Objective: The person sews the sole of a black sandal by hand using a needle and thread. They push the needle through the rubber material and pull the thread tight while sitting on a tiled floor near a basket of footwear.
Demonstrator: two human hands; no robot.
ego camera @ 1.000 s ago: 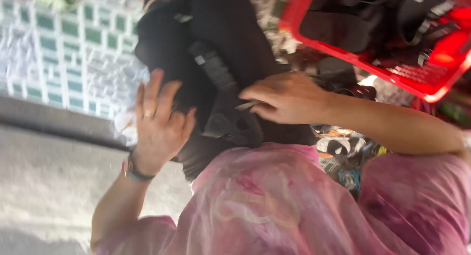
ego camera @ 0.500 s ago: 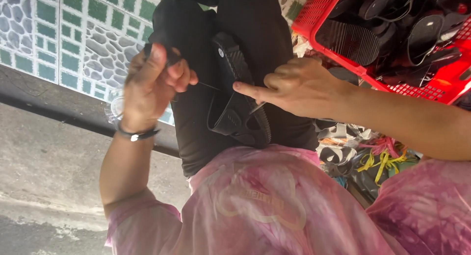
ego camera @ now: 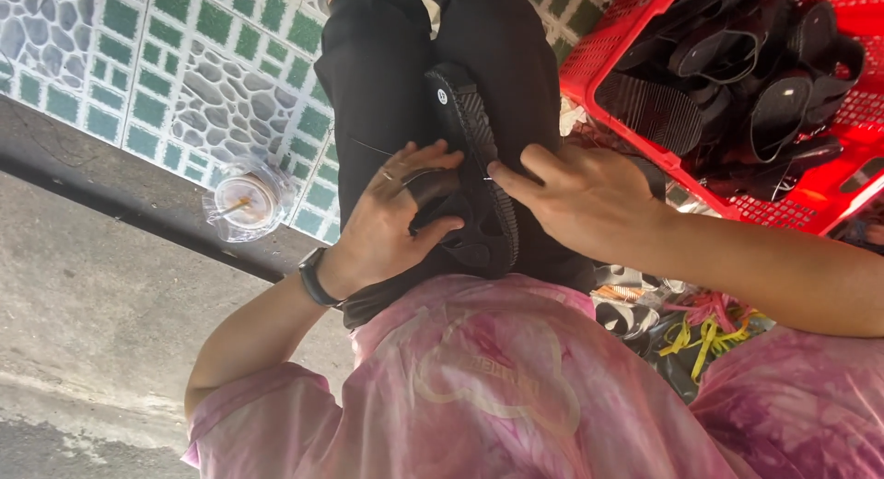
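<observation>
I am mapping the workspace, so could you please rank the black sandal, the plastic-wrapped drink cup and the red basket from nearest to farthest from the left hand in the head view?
From the left hand:
1. Black sandal, held on the lap.
2. Plastic-wrapped drink cup, on the tiled floor beside the legs.
3. Red basket, at the opposite side.

Outdoor daylight, bright and even. A tiled floor (ego camera: 138, 46) fills the upper left, its pattern mixing small green squares with grey pebble-shaped patches. A dark strip (ego camera: 138, 207) runs diagonally along the tile's edge, and beyond it lies rough grey concrete ground (ego camera: 83, 350). A clear plastic cup (ego camera: 247, 201) with a lid and straw stands on the tiles beside the strip. At upper right sits a red plastic basket (ego camera: 783, 207) with a perforated wall.
</observation>
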